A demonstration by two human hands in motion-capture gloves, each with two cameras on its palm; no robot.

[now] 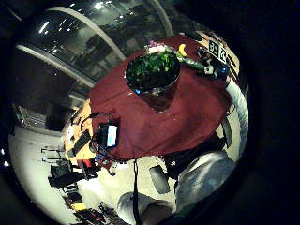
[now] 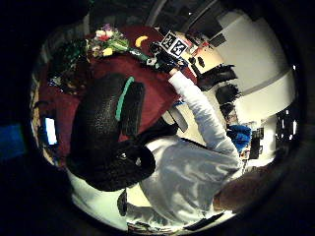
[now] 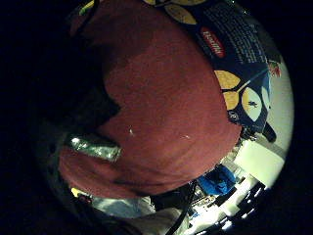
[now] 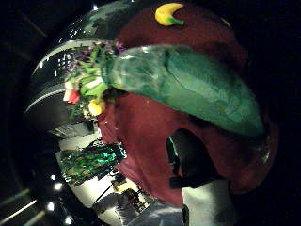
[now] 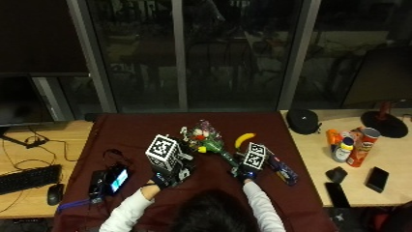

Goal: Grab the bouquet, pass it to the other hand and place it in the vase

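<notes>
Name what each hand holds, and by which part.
The right hand is at the bouquet's green wrapped stem end; a grip cannot be confirmed. The left hand holds nothing.

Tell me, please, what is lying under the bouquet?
The bouquet lies on a dark red tablecloth. Its stem end is hidden by the right hand, so what is under that end cannot be seen.

Bouquet (image 5: 209,140) left of banana (image 5: 242,139)

Overhead rear view, four palm views
</notes>
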